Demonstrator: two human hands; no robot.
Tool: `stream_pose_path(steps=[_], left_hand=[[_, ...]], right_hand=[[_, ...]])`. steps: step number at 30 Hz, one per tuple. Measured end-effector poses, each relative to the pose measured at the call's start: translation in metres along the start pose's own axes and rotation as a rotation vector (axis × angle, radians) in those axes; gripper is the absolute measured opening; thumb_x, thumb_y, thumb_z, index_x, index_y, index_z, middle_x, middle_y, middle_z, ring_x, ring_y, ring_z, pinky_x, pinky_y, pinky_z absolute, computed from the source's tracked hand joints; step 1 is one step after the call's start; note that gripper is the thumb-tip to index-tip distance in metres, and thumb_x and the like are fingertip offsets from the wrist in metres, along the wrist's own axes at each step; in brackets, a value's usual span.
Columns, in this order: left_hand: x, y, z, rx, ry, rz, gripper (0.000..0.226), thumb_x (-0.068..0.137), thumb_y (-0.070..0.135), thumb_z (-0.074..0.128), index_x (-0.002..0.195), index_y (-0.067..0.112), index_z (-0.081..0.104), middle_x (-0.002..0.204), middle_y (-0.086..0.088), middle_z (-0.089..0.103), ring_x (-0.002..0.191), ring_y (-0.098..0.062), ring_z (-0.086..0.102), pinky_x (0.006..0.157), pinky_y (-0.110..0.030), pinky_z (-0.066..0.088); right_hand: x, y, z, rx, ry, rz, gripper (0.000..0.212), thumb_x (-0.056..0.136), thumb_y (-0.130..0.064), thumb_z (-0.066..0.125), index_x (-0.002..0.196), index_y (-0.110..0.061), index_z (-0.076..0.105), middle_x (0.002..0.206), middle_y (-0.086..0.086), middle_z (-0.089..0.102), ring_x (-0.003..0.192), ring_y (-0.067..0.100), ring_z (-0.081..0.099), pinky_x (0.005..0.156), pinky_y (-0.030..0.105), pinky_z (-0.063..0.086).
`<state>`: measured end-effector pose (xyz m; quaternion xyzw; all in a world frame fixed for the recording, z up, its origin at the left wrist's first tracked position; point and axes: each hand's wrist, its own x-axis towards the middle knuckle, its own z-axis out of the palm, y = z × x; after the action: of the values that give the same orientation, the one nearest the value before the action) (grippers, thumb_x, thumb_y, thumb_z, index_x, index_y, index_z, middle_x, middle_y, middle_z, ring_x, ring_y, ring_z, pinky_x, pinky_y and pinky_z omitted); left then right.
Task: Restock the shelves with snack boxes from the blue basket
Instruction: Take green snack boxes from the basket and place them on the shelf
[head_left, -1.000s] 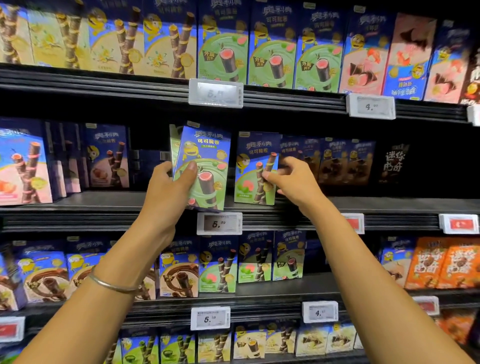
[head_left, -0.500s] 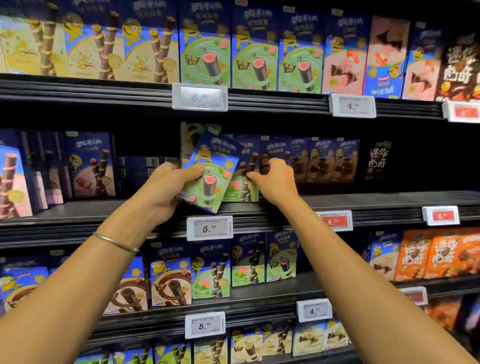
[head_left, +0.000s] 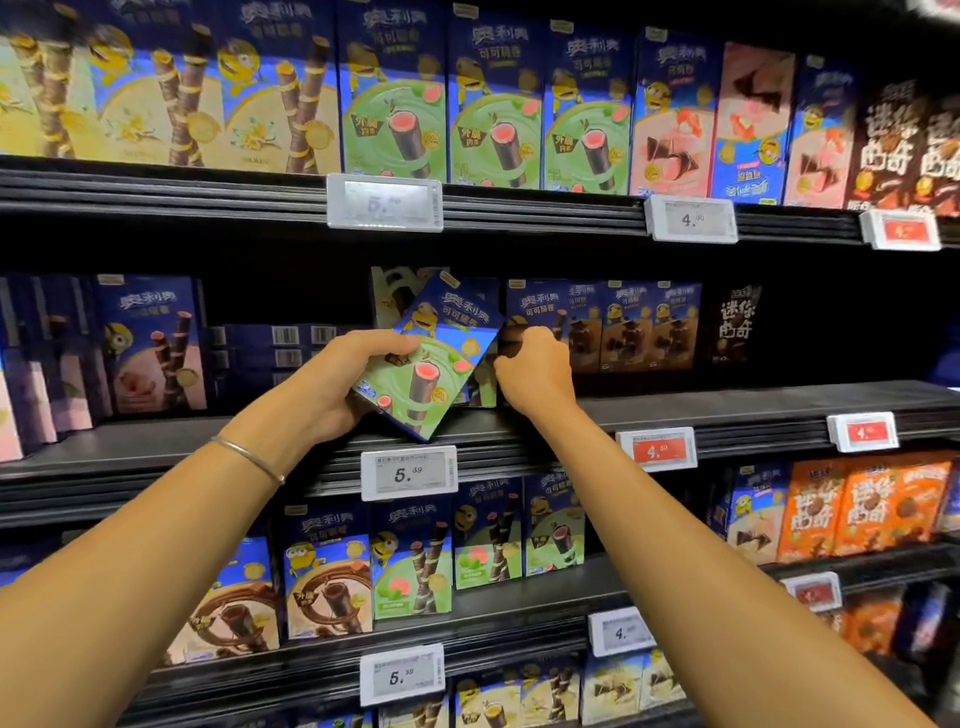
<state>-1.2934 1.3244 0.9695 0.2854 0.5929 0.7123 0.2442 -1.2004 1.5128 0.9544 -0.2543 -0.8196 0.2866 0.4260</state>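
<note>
My left hand (head_left: 332, 382) grips a blue-and-green snack box (head_left: 431, 358), tilted to the right, at the front edge of the middle shelf (head_left: 727, 405). My right hand (head_left: 535, 371) is just right of that box, its fingers curled on the edge of a green box (head_left: 480, 387) standing behind it on the shelf. Most of that standing box is hidden by the tilted one. The blue basket is out of view.
A row of dark blue boxes (head_left: 628, 325) stands right of my right hand. Flat-stacked boxes (head_left: 270, 353) and a pink-fronted box (head_left: 150, 345) sit to the left. Price tags (head_left: 409, 472) line the shelf edges. Full rows fill the shelves above and below.
The box in my left hand has tipped from upright to leaning right. My right hand has slid the standing green box back and to the left, behind it.
</note>
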Motion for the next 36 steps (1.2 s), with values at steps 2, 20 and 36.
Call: stream_pose_path(steps=[2,20,36], left_hand=[[0.004,0.001,-0.001,-0.005,-0.010,-0.006,0.020,0.090,0.016,0.072,0.107,0.007,0.072,0.108,-0.016,0.079,0.089,-0.028,0.079,0.071,-0.036,0.066],[0.012,0.000,0.005,0.021,-0.081,-0.029,0.012,0.093,0.017,0.068,0.099,0.008,0.074,0.116,-0.020,0.076,0.093,-0.029,0.075,0.106,-0.047,0.050],[-0.008,0.002,-0.008,0.062,-0.041,0.070,0.017,0.089,0.024,0.073,0.097,0.010,0.081,0.109,-0.015,0.079,0.091,-0.029,0.078,0.085,-0.039,0.059]], right_hand=[[0.002,0.001,0.001,-0.008,0.010,0.008,0.010,0.089,-0.011,0.063,0.088,-0.010,0.054,0.100,0.018,0.064,0.088,0.038,0.063,0.069,0.040,0.054],[0.006,-0.003,0.001,-0.171,0.066,0.004,0.039,0.087,-0.005,0.064,0.066,-0.020,0.034,0.073,0.000,0.042,0.070,0.030,0.050,0.056,0.032,0.035],[-0.038,-0.022,-0.034,0.568,-0.145,0.131,0.033,0.096,-0.046,0.061,0.104,-0.015,0.058,0.087,0.003,0.077,0.071,0.021,0.076,0.055,0.031,0.056]])
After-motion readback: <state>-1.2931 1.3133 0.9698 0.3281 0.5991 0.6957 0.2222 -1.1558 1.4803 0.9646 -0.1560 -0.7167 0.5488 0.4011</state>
